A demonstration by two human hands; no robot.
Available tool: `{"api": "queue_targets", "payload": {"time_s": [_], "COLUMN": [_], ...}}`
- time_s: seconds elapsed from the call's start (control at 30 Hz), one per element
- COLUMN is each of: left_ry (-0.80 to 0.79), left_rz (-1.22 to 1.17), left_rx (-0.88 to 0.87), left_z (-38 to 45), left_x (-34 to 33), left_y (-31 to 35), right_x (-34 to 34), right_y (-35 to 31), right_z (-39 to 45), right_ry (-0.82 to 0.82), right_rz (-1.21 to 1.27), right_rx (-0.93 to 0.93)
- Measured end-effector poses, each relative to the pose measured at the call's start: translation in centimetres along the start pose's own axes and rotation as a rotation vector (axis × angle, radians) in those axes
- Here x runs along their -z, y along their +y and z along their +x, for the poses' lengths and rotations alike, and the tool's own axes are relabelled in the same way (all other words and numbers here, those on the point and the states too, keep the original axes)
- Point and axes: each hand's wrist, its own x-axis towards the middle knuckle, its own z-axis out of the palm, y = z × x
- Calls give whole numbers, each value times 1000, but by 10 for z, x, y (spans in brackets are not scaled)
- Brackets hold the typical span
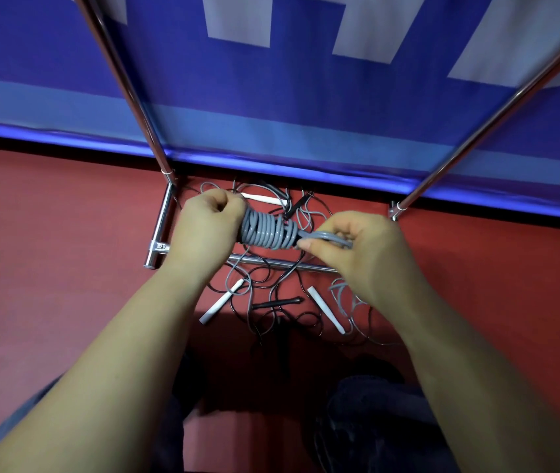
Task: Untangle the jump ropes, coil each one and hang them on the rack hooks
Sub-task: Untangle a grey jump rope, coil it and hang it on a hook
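A grey jump rope (266, 230) is wound into a tight bundle, held in the air between both hands. My left hand (208, 221) grips the bundle's left end in a fist. At the bundle's right end, my right hand (350, 244) pinches the rope's loose grey strands. Below on the red floor lies a tangle of black and grey ropes (271, 302) with white handles (220, 303) and a black handle (277, 302). The chrome rack's base bars (161, 230) stand around the tangle; its hooks are out of view.
Two chrome rack uprights (125, 83) slant up on the left and right. A blue banner (271, 97) hangs behind the rack. My dark shoes (370, 401) stand on the red floor near the bottom of the view.
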Motion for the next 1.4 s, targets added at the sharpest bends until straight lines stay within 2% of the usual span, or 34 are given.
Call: {"api": "queue_targets", "payload": {"time_s": [0.07, 0.13, 0.3, 0.43, 0.57, 0.67, 0.77, 0.83, 1.0, 1.07, 1.13, 1.23, 1.4], "left_ry": [-125, -231, -370, -419, -440, -372, -279, -176, 82, 156, 193, 183, -59], "left_rz": [-2, -48, -226, -436, -638, -749, -732, -658, -415, -297, -179, -53, -110], "left_rx": [32, 78, 155, 206, 255, 330, 355, 336, 180, 105, 19, -38, 20], "left_z": [-3, -3, -5, -8, -6, -7, -10, -11, -6, -4, -4, -2, 0], "left_x": [0, 2, 9, 8, 6, -1, -6, -7, -4, 0, 3, 5, 10], "left_y": [2, 3, 11, 18, 18, 20, 21, 23, 16, 12, 11, 8, 10], "right_x": [3, 7, 17, 22, 19, 11, -3, -8, -10, -11, -8, 0, 14], "right_y": [4, 8, 0, -8, -13, -18, -17, -16, -13, -13, -13, -13, -8], "right_z": [3, 5, 4, 3, 3, 4, 8, 7, 0, -4, -6, -6, -2], "right_ry": [28, -25, -380, -423, -504, -410, -211, -171, -267, -316, -289, -191, -84], "right_rz": [20, 3, 5, 363, 849, 999, 810, 619, 255, 94, 35, -40, 43], "right_rx": [12, -41, -201, -242, -392, -421, -432, -406, -283, -189, -102, -2, 33]}}
